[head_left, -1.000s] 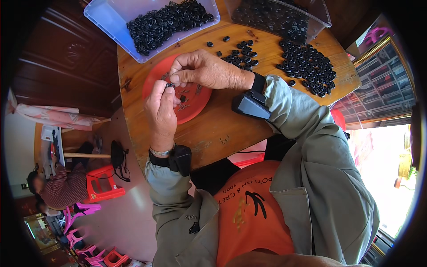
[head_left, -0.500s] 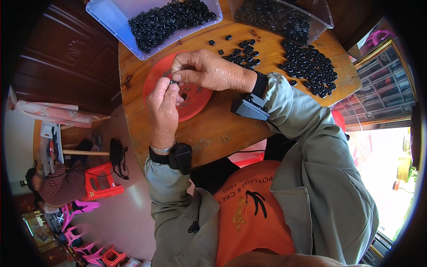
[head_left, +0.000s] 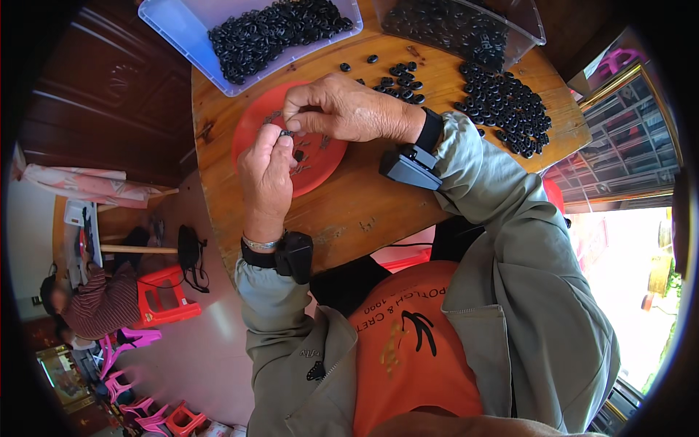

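**Two hands pinch a tiny black part above the red dish**

Head view: the left hand (head_left: 266,175) and the right hand (head_left: 349,111) meet over a shallow red dish (head_left: 251,127) on a round wooden table (head_left: 364,211). Between their fingertips sits a small black ring (head_left: 286,134), held just above the dish. The left fingers are curled, thumb and forefinger grasping the ring; the right forefinger and thumb close on it from the other side, the other fingers loosely bent.

The ring is small and the grip is fingertip only, so a slight slip could drop it among the small dark bits lying in the dish, or let it roll off towards the table edge near the body.

Both wrists wear black strapped devices. The left forearm rises straight from the lower edge; the right one angles in from the right, its hand turned palm down. A clear bin of black rings (head_left: 269,33) lies beyond, and loose rings (head_left: 510,109) lie to the right.
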The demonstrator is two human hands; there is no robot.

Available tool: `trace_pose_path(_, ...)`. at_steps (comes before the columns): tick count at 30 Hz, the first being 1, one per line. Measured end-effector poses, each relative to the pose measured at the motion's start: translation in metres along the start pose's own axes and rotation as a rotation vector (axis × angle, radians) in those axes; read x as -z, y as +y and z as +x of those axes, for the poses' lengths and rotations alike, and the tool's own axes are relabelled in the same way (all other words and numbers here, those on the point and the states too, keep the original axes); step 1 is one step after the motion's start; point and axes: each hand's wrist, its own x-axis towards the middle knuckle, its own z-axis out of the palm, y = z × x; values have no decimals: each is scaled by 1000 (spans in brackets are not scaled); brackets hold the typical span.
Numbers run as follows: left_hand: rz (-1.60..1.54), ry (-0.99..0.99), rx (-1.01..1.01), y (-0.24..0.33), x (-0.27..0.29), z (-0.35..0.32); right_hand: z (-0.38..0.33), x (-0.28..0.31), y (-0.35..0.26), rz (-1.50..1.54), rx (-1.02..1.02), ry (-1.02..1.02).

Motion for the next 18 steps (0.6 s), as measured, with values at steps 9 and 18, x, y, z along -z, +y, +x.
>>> trace_pose_path(9, -128, -6, 59, -2, -6, -2, 1, -4, 3, -67, 43, 6)
trace_pose_path(18, -203, 10, 82, -2, -3, 0, 1, -11, 10, 282, -75, 18)
